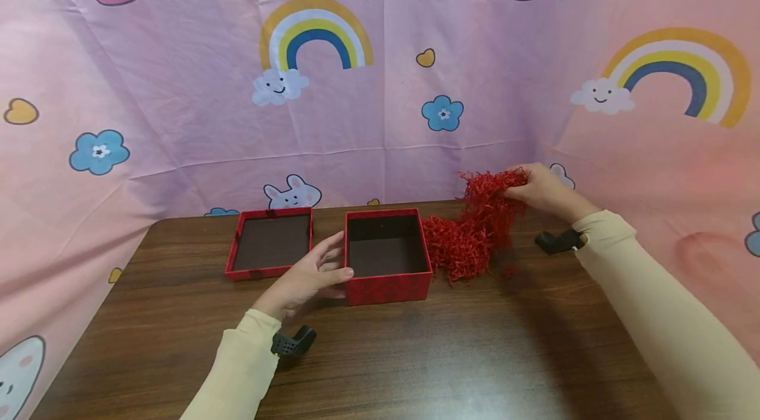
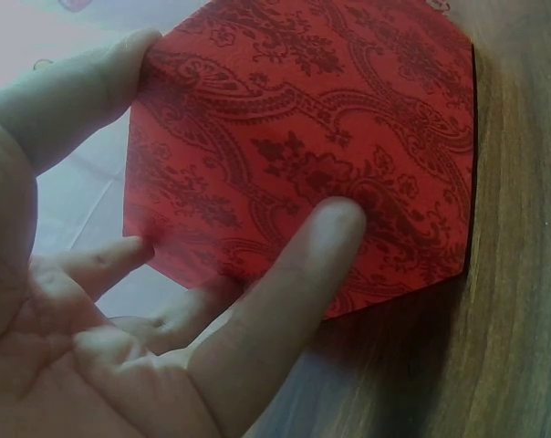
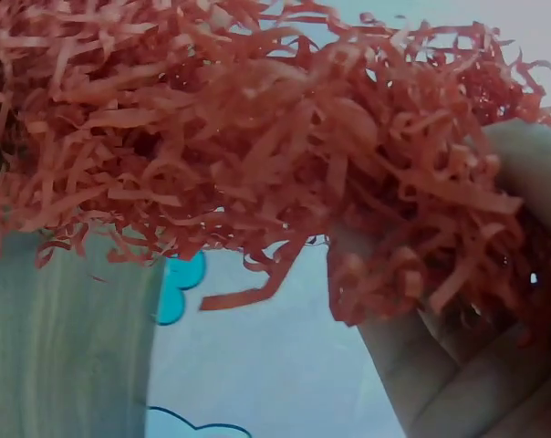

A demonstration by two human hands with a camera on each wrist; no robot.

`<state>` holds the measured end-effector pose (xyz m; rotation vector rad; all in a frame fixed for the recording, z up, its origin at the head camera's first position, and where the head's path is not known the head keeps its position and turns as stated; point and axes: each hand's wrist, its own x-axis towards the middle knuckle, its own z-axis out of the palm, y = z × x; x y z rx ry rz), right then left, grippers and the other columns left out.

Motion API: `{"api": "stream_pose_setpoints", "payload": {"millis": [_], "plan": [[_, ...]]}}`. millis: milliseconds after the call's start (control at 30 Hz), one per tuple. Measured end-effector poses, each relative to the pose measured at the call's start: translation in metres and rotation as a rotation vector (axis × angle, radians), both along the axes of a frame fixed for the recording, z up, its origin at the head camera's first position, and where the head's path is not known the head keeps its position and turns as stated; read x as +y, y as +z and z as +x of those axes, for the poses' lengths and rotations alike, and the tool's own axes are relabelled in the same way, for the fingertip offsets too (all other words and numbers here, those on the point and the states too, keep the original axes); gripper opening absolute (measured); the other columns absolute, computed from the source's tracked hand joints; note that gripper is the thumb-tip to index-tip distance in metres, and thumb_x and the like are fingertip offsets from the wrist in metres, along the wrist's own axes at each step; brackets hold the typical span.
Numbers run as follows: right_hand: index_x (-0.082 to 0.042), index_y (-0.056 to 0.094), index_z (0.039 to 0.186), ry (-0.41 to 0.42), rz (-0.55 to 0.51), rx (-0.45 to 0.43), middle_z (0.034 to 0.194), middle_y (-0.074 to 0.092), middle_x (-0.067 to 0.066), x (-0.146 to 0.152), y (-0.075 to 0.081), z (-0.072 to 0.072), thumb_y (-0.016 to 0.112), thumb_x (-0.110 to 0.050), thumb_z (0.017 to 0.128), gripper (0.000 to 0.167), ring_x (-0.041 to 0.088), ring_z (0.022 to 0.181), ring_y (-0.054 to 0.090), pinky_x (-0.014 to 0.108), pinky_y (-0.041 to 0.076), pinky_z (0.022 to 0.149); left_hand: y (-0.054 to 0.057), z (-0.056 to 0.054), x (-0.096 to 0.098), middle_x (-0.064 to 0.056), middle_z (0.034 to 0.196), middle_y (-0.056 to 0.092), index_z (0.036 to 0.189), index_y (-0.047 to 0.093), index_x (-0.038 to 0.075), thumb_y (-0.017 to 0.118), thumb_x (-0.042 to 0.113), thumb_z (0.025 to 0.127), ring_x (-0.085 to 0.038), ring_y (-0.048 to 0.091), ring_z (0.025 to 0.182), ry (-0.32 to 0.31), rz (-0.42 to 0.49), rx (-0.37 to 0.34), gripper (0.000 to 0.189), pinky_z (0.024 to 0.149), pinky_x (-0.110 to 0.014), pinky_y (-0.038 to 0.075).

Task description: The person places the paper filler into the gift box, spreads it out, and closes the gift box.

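A red patterned box (image 1: 388,288) with a dark inside stands open-topped on the table; its inside looks bare. My left hand (image 1: 309,278) rests against the box's left side, fingers fairly straight, with the thumb at the front left corner. In the left wrist view, fingertips touch the red paisley side (image 2: 294,155). My right hand (image 1: 537,189) grips a clump of red shredded paper (image 1: 489,189), raised above the table. Strands hang from it down to a heap of the same paper (image 1: 460,248) beside the box's right side. In the right wrist view, shredded paper (image 3: 257,137) hides part of the fingers.
A shallow red lid (image 1: 270,245) lies inside-up left of the box. A small red scrap (image 1: 508,271) sits right of the heap. Behind the wooden table (image 1: 380,354) hangs a pink and purple printed cloth (image 1: 380,143). Black wrist devices (image 1: 293,341) are worn on both arms.
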<state>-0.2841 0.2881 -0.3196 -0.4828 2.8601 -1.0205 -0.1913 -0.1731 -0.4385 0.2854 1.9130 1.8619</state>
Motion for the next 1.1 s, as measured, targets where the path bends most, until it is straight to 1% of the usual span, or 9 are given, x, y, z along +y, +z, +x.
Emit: {"api": "stream_pose_setpoints", "payload": {"millis": [100,200,333,433,533,767,1000,1100], "plan": [[0.007,0.069,0.122,-0.01,-0.002,0.03,0.098,0.076,0.014,0.0,0.01,0.001,0.069,-0.003,0.095,0.029,0.006,0.069,0.06,0.024,0.05,0.059,0.001,0.0,0.0,-0.019,0.168,0.024,0.166,0.018,0.029,0.076,0.019,0.096,-0.045,0.041,0.144,-0.004,-0.003,0.0,0.092,0.095,-0.055,0.057],[0.008,0.068,0.122,-0.025,-0.007,0.044,0.099,0.075,0.012,0.0,0.019,0.001,0.07,-0.005,0.096,0.03,0.004,0.069,0.057,0.022,0.048,0.061,0.001,0.0,0.0,-0.019,0.168,0.024,0.166,0.018,0.03,0.077,0.02,0.095,-0.046,0.04,0.145,-0.006,0.0,0.0,0.092,0.095,-0.055,0.057],[0.006,0.069,0.121,-0.033,-0.014,0.045,0.104,0.075,0.011,0.001,0.031,0.002,0.07,-0.012,0.099,0.029,0.003,0.076,0.06,0.02,0.05,0.067,0.001,-0.001,0.0,-0.02,0.168,0.024,0.166,0.018,0.029,0.076,0.019,0.096,-0.047,0.039,0.145,-0.014,0.015,0.001,0.092,0.095,-0.055,0.057],[0.004,0.069,0.123,-0.038,-0.046,0.031,0.108,0.075,0.01,0.001,0.038,0.002,0.069,-0.015,0.101,0.029,0.002,0.083,0.064,0.019,0.053,0.073,0.0,-0.001,-0.001,-0.02,0.168,0.025,0.166,0.017,0.027,0.076,0.018,0.096,-0.047,0.04,0.145,-0.017,0.02,0.001,0.092,0.095,-0.056,0.057],[0.002,0.069,0.125,-0.053,-0.063,0.029,0.11,0.076,0.009,0.002,0.045,0.002,0.068,-0.018,0.101,0.031,0.002,0.087,0.067,0.019,0.054,0.076,-0.001,-0.002,-0.001,-0.02,0.168,0.025,0.167,0.017,0.027,0.076,0.018,0.096,-0.047,0.042,0.144,-0.014,0.015,0.002,0.092,0.095,-0.056,0.057],[-0.001,0.069,0.126,-0.08,-0.049,0.047,0.11,0.076,0.009,0.0,0.059,0.004,0.067,-0.025,0.102,0.034,0.004,0.089,0.067,0.018,0.053,0.076,-0.001,-0.001,-0.001,-0.019,0.168,0.025,0.166,0.017,0.027,0.076,0.018,0.096,-0.046,0.041,0.145,-0.011,0.003,-0.01,0.092,0.095,-0.056,0.056],[-0.002,0.068,0.127,-0.105,-0.055,0.065,0.111,0.075,0.008,-0.001,0.073,0.004,0.066,-0.027,0.103,0.035,0.005,0.088,0.066,0.022,0.055,0.075,0.002,-0.001,0.0,-0.019,0.168,0.025,0.166,0.017,0.028,0.076,0.019,0.095,-0.045,0.041,0.145,-0.011,-0.006,-0.009,0.092,0.096,-0.057,0.056],[-0.002,0.067,0.129,-0.106,-0.058,0.067,0.111,0.076,0.007,-0.003,0.081,0.004,0.067,-0.029,0.103,0.038,0.004,0.088,0.067,0.021,0.055,0.074,0.002,-0.001,-0.001,-0.019,0.168,0.025,0.166,0.018,0.029,0.077,0.019,0.095,-0.045,0.041,0.145,-0.01,-0.003,-0.012,0.093,0.096,-0.057,0.056]]}}
